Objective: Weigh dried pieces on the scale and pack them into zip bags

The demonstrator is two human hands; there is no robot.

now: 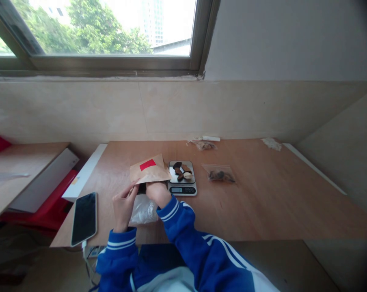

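Note:
A brown paper bag with a red label lies at the table's middle left, its mouth facing me. My left hand pinches the near edge of this bag between thumb and fingers. Into the bag's mouth reaches my right hand, its fingers hidden inside. Just right of the bag stands a small digital scale. On its metal plate rest several dark brown pieces and one pale piece. A crumpled clear plastic bag lies below my hands, partly covered by my right wrist.
A phone with a charging cable lies at the table's left edge. To the scale's right is a clear zip bag with dark pieces. Another small bag lies at the back, and crumpled white material at the back right.

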